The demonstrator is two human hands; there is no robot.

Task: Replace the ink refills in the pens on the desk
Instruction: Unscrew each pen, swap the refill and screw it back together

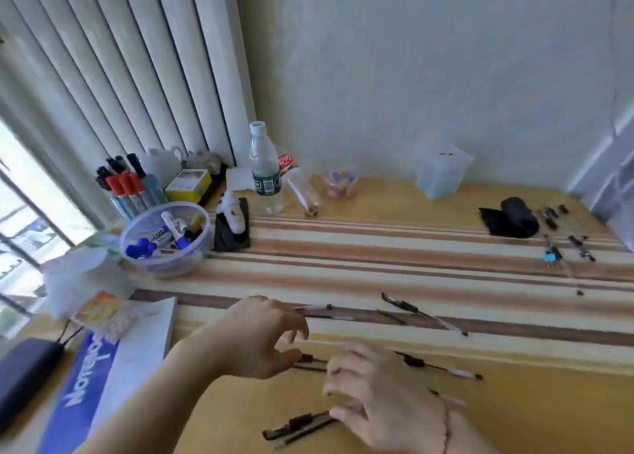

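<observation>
My left hand [260,337] hovers over the desk with fingers curled, thumb and forefinger close to the end of a dark pen part [310,362]. My right hand [384,402] lies lower, fingers spread, touching a dark pen barrel [295,426] near the front edge. A pen [442,367] with a clear tip lies right of the hands. Farther back, a thin refill [319,311] and a clipped pen [418,311] lie on a dark stripe. Whether either hand truly grips something is unclear in the blur.
A clear bowl of markers [164,237], a cup of markers [127,185], a water bottle [266,168] and a clear box [441,172] stand at the back. Black cloth [511,218] and small parts [562,247] lie at right. A blue-white book [103,367] and black device [24,374] lie left.
</observation>
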